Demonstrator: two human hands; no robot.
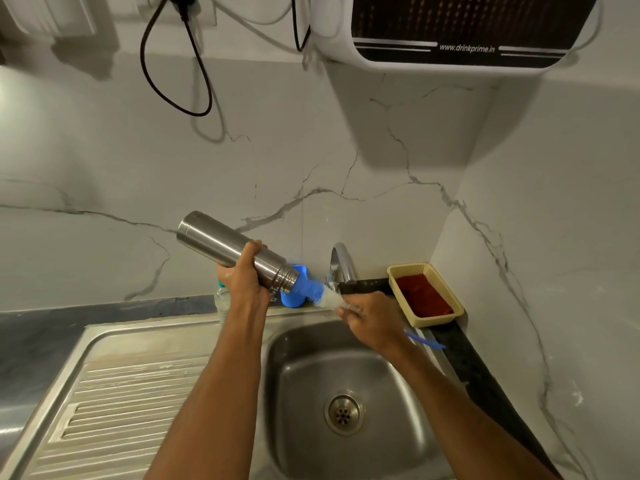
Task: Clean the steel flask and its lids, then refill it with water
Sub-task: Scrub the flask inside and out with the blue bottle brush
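Head view looks down on a steel sink (408,382) set in a counter below a marble-veined wall. The left hand (242,275) grips the steel flask (228,249) around its lower neck, fingers and thumb curled round the body; the flask is held in the air above the sink's back rim, tilted, with its closed base up and to the left and its threaded open mouth pointing down to the right. The right hand (370,320) is closed round the stem of a bottle brush (322,292), whose blue and white bristle head lies just at the flask's mouth; whether the tip is inside the opening cannot be told. The brush's blue handle end sticks out behind the right wrist, over the sink's right edge. Behind the brush head stands a blue plastic item (294,299) on the back ledge, partly hidden. A chrome tap (341,263) rises just beside it, against the wall. To the right of the tap, in the corner, sits a cream plastic basket (446,306) holding a red cloth (422,294). A clear plastic bottle (221,299) shows behind the left wrist. A ribbed draining board (121,403) lies left of the basin. High on the wall hang a water purifier (450,32) and a black cable (173,81).
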